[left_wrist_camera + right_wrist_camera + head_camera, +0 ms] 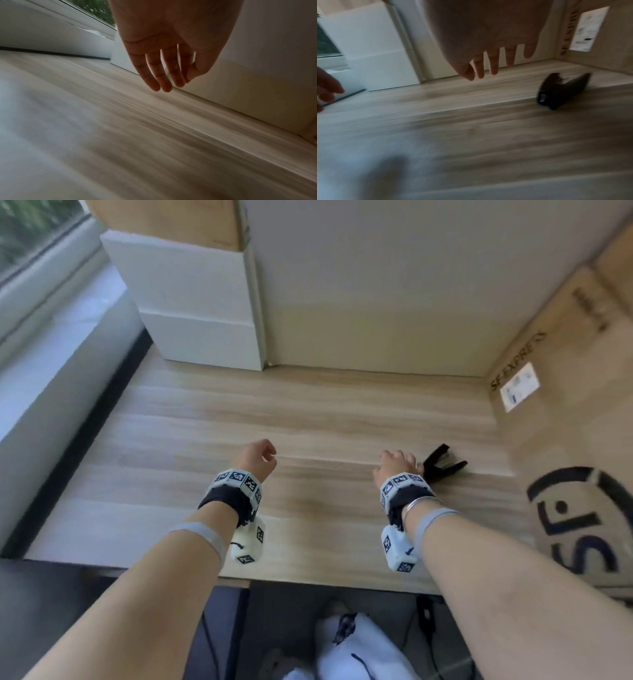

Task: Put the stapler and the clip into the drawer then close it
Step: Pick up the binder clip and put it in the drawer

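Hovering over the wooden counter (308,412), both of my hands are empty. My left hand (257,456) hangs with its fingers (155,75) loosely extended and close together, pointing down at the wood without touching it. My right hand (397,464) is relaxed too, its fingers (493,63) straight and slightly spread, holding nothing. The black stapler (442,465) lies on the counter just beside my right hand, toward the counter's right edge, its two arms gaping apart; the right wrist view shows it clear of my fingertips. A white box (191,313) stands at the far left corner, and a cardboard box (565,392) lines the right edge.
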{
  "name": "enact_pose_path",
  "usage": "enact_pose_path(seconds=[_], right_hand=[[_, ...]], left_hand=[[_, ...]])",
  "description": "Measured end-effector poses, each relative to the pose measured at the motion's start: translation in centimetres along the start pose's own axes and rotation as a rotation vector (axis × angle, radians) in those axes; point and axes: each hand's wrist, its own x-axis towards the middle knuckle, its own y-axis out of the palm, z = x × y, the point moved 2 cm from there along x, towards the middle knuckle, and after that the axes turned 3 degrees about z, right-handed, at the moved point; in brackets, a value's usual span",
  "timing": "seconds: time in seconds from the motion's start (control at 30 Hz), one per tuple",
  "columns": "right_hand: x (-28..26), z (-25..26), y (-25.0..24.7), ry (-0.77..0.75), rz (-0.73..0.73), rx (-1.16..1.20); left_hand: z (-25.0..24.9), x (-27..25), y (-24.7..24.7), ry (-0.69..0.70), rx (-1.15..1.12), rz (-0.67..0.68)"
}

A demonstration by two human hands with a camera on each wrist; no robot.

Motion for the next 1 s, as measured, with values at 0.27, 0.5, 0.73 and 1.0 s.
enact_pose_path(seconds=[0.27,0.5,0.73,1.0], right_hand=[[4.2,-9.2,-0.2,0.338,-0.074,0.239],[6.9,-9.8,1.0,0.45,-0.046,0.419],[8.0,-9.1,1.7,0.466,-0.036,0.47],[7.2,-7.8,1.8,0.245,0.01,0.504]], left_hand=[[-6.9,3.6,6.4,0.101,0.081,0.117],[-7.8,5.1,9.0,0.108,0.102,0.145],[-7.2,6.1,9.3,0.07,0.073,0.165],[-8.0,6.3,9.1,0.059,0.075,0.237]])
